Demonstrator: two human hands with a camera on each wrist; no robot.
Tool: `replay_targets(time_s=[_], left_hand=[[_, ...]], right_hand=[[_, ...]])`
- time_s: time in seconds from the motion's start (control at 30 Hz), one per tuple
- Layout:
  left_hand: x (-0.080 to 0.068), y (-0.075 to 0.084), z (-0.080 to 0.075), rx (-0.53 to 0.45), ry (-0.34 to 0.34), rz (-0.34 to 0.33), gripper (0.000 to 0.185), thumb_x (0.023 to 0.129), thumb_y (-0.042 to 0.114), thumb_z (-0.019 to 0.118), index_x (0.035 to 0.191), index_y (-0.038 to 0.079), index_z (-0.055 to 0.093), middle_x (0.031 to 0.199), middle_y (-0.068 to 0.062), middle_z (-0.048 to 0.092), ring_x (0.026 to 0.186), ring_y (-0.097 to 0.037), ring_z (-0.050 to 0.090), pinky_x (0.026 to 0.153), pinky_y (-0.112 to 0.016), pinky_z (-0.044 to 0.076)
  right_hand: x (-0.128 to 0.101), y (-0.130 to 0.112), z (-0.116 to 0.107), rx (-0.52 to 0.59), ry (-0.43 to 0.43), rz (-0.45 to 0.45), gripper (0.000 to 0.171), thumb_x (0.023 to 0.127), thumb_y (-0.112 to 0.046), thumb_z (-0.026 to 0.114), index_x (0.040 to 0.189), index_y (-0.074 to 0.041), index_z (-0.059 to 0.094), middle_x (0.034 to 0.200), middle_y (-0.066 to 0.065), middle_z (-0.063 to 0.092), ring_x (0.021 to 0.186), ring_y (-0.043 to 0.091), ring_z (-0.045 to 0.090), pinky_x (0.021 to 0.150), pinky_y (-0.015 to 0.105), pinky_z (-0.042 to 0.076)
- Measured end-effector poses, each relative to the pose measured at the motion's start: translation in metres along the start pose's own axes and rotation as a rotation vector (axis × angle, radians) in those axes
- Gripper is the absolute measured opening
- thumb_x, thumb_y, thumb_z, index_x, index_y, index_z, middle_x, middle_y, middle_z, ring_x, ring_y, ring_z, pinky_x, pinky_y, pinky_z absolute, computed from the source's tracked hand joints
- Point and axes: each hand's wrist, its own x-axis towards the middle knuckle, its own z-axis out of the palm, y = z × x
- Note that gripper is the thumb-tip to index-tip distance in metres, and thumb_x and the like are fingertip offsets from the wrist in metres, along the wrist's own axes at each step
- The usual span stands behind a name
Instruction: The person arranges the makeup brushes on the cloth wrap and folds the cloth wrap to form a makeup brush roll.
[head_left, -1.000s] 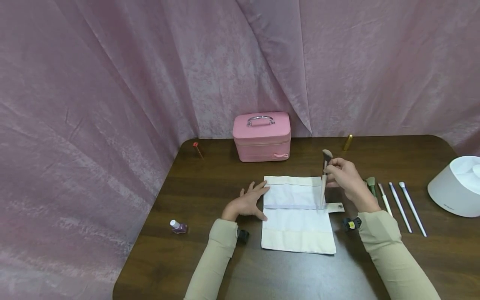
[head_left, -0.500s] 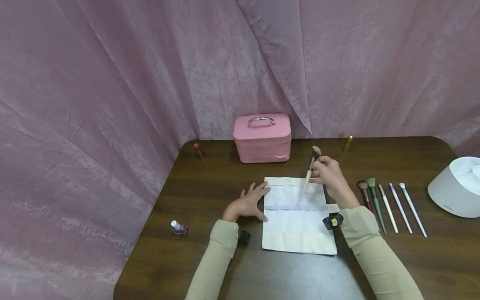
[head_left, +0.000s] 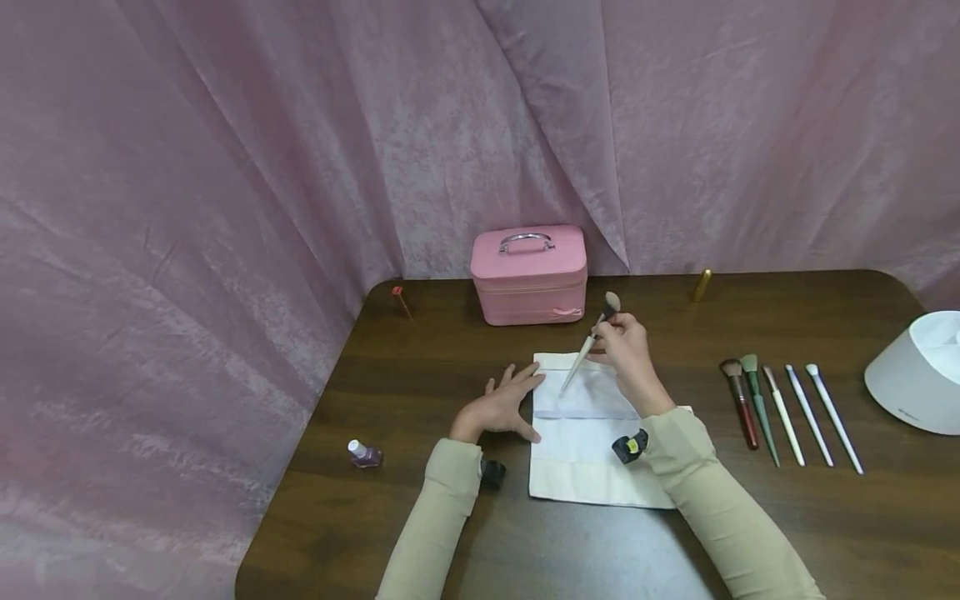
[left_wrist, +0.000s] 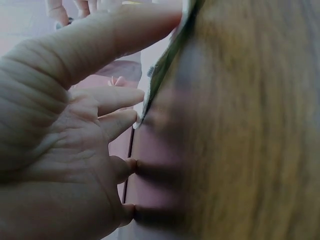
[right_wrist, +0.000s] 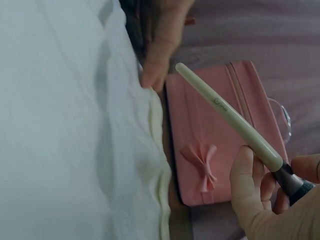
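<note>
My right hand point(head_left: 628, 354) pinches a makeup brush point(head_left: 587, 346) near its dark ferrule, bristles up and the cream handle slanting down to the left. That handle point(right_wrist: 227, 115) shows plainly in the right wrist view, pointing toward the cloth. Beneath lies a white fabric brush roll point(head_left: 577, 458), spread flat with a pocket seam across its middle. My left hand point(head_left: 498, 410) rests at the roll's left edge with fingers spread. In the left wrist view the thumb and two fingertips touch the fabric edge point(left_wrist: 150, 82), and the other fingers point(left_wrist: 127, 212) reach the wooden table.
Several makeup brushes point(head_left: 782, 417) lie in a row to the right, beside a white round container point(head_left: 915, 375). A pink case point(head_left: 529, 279) stands behind the roll. Nail polish point(head_left: 364, 454) is at left; a red-capped tube point(head_left: 402, 302) and a gold tube point(head_left: 701, 286) stand at the back.
My right hand has moved left across the roll with the brush, whose handle has gone from nearly upright to slanted. My left hand has stayed at the roll's left edge.
</note>
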Motion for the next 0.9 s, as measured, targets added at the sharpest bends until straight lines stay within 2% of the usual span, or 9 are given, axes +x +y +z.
replay_targets(time_s=[0.17,0.37,0.57,0.77,0.9], left_hand=[[0.001,0.001,-0.001,0.029,0.005,-0.004,0.104,0.076,0.022,0.091,0.161,0.015,0.031,0.17,-0.001,0.011,0.154,-0.033,-0.004,0.118,-0.063,0.0],[0.002,0.0,0.001,0.064,0.006,0.001,0.105,0.076,0.027,0.092,0.16,0.015,0.031,0.17,-0.002,0.011,0.154,-0.034,-0.002,0.118,-0.064,0.003],[0.0,-0.003,0.002,0.069,0.005,-0.005,0.104,0.076,0.026,0.092,0.16,0.015,0.032,0.17,-0.002,0.011,0.154,-0.034,-0.001,0.118,-0.064,0.004],[0.001,-0.002,0.0,0.065,0.007,0.005,0.103,0.077,0.025,0.091,0.16,0.015,0.031,0.17,-0.002,0.011,0.154,-0.034,-0.002,0.118,-0.064,0.003],[0.002,-0.002,0.001,0.078,0.002,-0.007,0.103,0.077,0.027,0.091,0.161,0.015,0.031,0.17,-0.001,0.011,0.154,-0.033,-0.001,0.118,-0.063,0.004]], right_hand=[[0.0,0.009,0.01,-0.019,-0.028,0.024,0.012,0.099,-0.002,0.045,0.11,0.001,0.045,0.1,0.014,0.056,0.07,0.01,0.063,0.067,0.029,0.059],[-0.002,0.022,0.016,-0.093,-0.077,0.056,0.02,0.099,-0.003,0.046,0.117,0.005,0.043,0.108,0.021,0.055,0.072,0.012,0.062,0.07,0.03,0.06],[-0.002,0.032,0.022,-0.142,-0.133,0.074,0.027,0.097,-0.003,0.048,0.122,0.008,0.044,0.097,0.013,0.056,0.07,0.013,0.06,0.07,0.034,0.06],[0.002,0.036,0.023,-0.258,-0.2,0.107,0.029,0.097,-0.005,0.047,0.123,0.009,0.045,0.094,0.011,0.055,0.069,0.013,0.058,0.061,0.026,0.055],[0.003,0.038,0.024,-0.358,-0.238,0.091,0.035,0.095,-0.004,0.048,0.126,0.012,0.043,0.092,0.013,0.057,0.063,0.012,0.058,0.055,0.023,0.05]])
